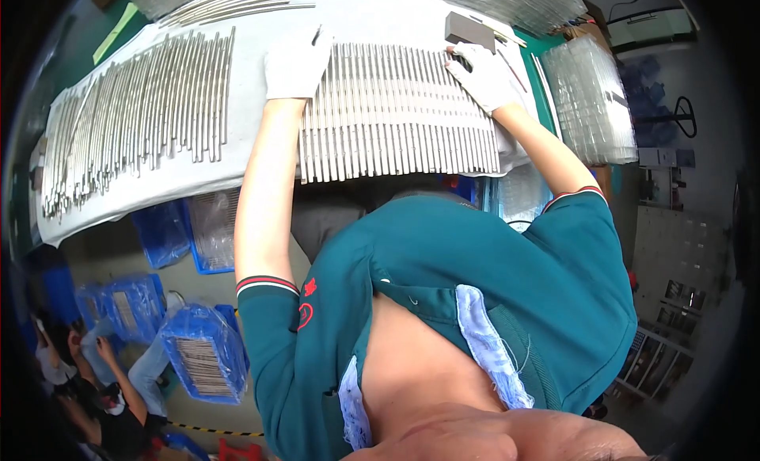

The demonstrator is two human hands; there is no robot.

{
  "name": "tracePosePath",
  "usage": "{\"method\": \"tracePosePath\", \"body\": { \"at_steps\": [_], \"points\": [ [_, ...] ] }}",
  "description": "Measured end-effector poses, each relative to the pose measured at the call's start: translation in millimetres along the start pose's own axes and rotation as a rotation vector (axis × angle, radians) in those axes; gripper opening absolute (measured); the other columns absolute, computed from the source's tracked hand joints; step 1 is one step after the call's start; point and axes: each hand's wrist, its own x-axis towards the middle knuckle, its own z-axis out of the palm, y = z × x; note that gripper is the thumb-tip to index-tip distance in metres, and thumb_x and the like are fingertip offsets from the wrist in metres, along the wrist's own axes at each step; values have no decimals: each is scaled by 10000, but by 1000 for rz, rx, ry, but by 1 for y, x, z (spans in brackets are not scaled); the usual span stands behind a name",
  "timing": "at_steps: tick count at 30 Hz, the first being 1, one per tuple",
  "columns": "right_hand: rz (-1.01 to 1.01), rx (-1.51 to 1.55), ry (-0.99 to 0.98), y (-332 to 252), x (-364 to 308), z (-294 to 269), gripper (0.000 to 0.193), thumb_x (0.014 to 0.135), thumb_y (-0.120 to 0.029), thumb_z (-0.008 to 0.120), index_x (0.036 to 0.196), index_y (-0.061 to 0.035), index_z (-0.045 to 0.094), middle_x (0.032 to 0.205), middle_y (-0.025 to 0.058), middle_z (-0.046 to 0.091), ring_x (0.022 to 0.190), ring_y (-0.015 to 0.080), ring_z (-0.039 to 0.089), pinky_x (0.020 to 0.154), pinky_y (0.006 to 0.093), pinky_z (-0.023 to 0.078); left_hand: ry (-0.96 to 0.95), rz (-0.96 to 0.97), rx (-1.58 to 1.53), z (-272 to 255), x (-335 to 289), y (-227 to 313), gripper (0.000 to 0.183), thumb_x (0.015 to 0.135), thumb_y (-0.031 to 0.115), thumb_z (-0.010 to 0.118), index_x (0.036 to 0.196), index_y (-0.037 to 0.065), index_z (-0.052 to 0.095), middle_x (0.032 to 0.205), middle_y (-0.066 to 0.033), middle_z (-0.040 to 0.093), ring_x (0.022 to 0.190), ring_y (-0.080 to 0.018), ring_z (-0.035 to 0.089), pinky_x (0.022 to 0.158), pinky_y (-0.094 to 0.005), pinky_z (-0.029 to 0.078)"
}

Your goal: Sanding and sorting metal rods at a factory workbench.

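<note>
Many slim silvery metal rods lie side by side in a tight, even row on the white cloth in front of me. My left hand, in a white glove, rests at the row's left end. A small dark-tipped slender thing shows at its fingers, too small to name; the fingers look closed. At the row's upper right, my gloved right hand lies against the rods with bare fingertips and a gap between thumb and fingers. Just beyond it stands a dark grey rectangular block.
Another, more uneven group of metal rods covers the cloth's left side. More rods lie at the back. Stacked clear plastic trays stand at the right. Blue plastic-lined crates sit on the floor, near another person at lower left.
</note>
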Motion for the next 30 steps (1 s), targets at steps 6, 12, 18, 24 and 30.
{"method": "tracePosePath", "body": {
  "at_steps": [6, 12, 18, 24, 30],
  "points": [
    [-17, 63, 91, -2, -3, -1, 451, 969, -467, 590, 1272, -148, 691, 1284, 115, 674, 1234, 298, 597, 1072, 417, 450, 50, -81, -6, -3, 2, -4, 406, 1006, 404, 562, 987, 41, 743, 971, -209, 712, 922, -399, 657, 838, -462, 500],
    [4, 156, 272, 4, -4, 9, 368, 984, -373, 578, 1249, -151, 706, 1253, 110, 680, 1205, 292, 610, 1038, 416, 462, -31, -59, -5, -17, 8, -16, 435, 1006, 412, 558, 1249, 70, 674, 1109, -205, 700, 1043, -369, 656, 906, -452, 504],
    [25, 314, 494, 11, -2, 19, 330, 964, -301, 615, 1239, -145, 709, 1163, 103, 721, 1115, 295, 655, 987, 411, 496, 159, -147, -160, -30, -2, -24, 327, 1044, 207, 495, 1277, 58, 668, 1144, -173, 710, 1049, -306, 659, 949, -390, 494],
    [127, 557, 679, 12, -2, 15, 356, 945, -230, 650, 1281, -120, 684, 1163, 156, 712, 1121, 336, 648, 1016, 422, 486, 518, -8, -748, -90, -38, 43, 391, 1099, 272, 469, 1217, -33, 682, 1089, -151, 730, 968, -230, 687, 945, -343, 511],
    [503, 726, 644, 28, -20, 8, 512, 934, -388, 631, 1341, -77, 619, 1383, 161, 611, 1305, 342, 550, 1133, 460, 391, -133, -65, -1139, -94, -168, 149, 443, 1075, 446, 492, 1104, 55, 699, 1075, -118, 734, 937, -208, 705, 872, -375, 566]
  ]
}}
